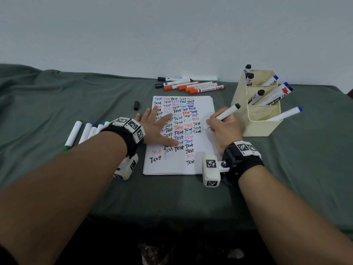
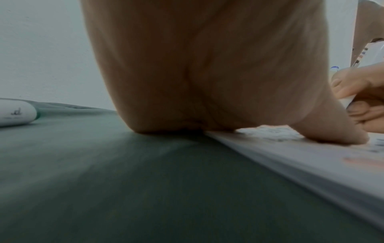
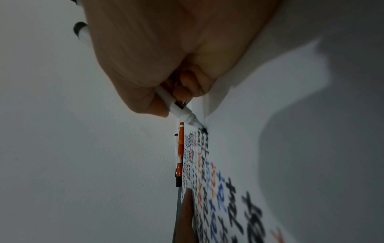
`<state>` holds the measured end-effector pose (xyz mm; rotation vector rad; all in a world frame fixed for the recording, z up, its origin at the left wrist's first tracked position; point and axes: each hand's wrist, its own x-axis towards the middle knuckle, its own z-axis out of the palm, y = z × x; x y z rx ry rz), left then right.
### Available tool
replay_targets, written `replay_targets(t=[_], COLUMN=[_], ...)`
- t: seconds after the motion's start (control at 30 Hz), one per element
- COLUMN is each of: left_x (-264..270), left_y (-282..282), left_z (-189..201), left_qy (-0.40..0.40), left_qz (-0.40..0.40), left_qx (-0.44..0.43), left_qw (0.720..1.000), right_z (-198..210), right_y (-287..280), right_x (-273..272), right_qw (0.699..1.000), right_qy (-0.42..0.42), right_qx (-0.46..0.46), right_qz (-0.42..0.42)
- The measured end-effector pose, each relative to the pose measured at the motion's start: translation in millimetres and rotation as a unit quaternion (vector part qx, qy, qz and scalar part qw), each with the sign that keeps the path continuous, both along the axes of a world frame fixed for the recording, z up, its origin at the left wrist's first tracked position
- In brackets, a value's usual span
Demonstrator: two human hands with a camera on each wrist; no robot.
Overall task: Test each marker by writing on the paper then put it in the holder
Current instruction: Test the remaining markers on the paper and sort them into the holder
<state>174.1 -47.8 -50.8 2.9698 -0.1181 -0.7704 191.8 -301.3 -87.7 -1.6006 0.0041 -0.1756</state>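
A white sheet of paper (image 1: pixel 205 146) covered with "Test" in black, red and blue lies on the grey-green cloth. My left hand (image 1: pixel 158 127) lies flat on its left half with fingers spread, thumb (image 2: pixel 332 129) pressing the page. My right hand (image 1: pixel 223 129) grips a white marker with a black end (image 1: pixel 228 112); its black tip (image 3: pixel 204 130) touches the paper's right side. The marker's black cap (image 1: pixel 136 105) lies left of the paper. A cream holder (image 1: pixel 261 127) at the right holds several capped markers.
Several orange and black markers (image 1: pixel 191 85) lie in a row behind the paper by the wall. More white markers (image 1: pixel 73 133) with blue and green ends lie left of my left wrist. The cloth's front edge drops into dark space.
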Motion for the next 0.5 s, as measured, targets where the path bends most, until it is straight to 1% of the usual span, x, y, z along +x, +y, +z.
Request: replay_targets(t=[0.13,0.37,0.5], left_x=[0.6,-2.2,-0.5], left_y=[1.1,0.3,0.8], left_z=[-2.3,-2.9,-1.2], left_qy=[-0.004,-0.020,-0.041], left_qz=[-0.002,-0.006,-0.009], left_qx=[0.002,0.003,0.002], left_qw=[1.000,1.000,0.999], right_z=[1.0,6.4,9.0], right_y=[-0.4,2.1,2.9], right_x=[0.3,-2.5,-6.0], right_qw=[0.999,0.989,0.988], right_qy=[0.000,0.002,0.005], right_qx=[0.035,0.145,0.156], right_qz=[-0.014,0.006,0.022])
